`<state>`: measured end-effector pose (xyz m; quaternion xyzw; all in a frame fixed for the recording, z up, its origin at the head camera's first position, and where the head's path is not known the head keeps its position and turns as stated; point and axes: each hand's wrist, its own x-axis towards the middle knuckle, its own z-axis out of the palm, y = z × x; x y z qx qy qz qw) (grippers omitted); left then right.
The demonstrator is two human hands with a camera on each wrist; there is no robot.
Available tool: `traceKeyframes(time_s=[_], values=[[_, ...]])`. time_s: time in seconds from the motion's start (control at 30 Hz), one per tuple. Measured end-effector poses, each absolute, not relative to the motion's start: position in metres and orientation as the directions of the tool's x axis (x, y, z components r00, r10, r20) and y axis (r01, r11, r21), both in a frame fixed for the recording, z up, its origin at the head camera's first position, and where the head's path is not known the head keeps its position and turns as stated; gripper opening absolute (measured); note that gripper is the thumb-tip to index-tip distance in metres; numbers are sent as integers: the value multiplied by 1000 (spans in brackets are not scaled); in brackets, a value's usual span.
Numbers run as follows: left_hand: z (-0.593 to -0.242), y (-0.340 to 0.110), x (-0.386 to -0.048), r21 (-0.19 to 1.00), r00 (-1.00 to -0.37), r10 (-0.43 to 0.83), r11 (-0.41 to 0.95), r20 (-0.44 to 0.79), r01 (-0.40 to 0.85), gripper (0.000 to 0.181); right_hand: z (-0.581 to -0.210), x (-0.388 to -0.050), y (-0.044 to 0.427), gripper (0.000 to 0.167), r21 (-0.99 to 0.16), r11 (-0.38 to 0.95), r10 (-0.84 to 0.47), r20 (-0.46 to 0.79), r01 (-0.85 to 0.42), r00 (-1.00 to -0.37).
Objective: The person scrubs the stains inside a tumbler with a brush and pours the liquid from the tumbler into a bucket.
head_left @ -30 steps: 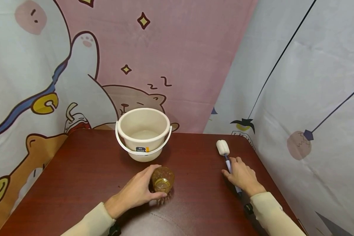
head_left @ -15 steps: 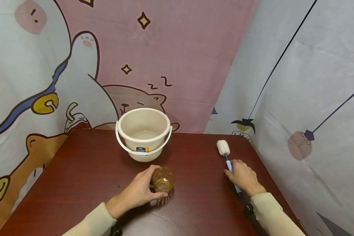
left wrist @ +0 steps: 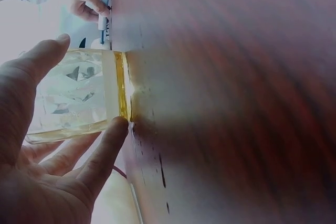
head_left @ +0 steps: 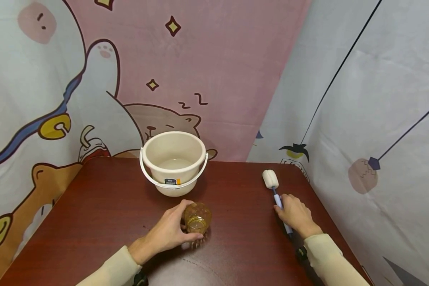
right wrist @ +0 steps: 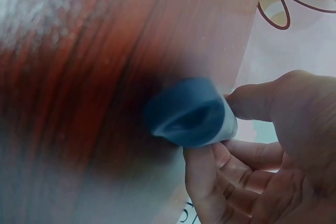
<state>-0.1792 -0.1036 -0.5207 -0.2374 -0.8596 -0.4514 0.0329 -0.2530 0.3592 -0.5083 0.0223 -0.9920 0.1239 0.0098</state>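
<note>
An amber-tinted glass cup stands on the table, and my left hand holds it from the left, thumb at the near side and fingers round the far side. In the left wrist view the glass is clear with a yellowish base touching the tabletop. To the right lies a sponge bottle brush with a white head and a pale handle. My right hand grips that handle between thumb and fingers. The handle's blue end shows close up in the right wrist view.
A cream bucket with its carrying handle lowered in front stands at the back of the dark red-brown table. Printed cloth hangs behind the table and along its right side.
My right thumb has drawn in against the brush handle, and the right hand has shifted slightly to the right. My left hand and the glass cup have stayed in place.
</note>
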Motion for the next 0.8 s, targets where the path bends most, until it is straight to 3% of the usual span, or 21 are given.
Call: traceKeyframes(time_s=[0.8], values=[[-524,-104,-180,798,-904,362,462,227,386,85,-502,-248,360,19,-239,971,-9,62,-24,-998]])
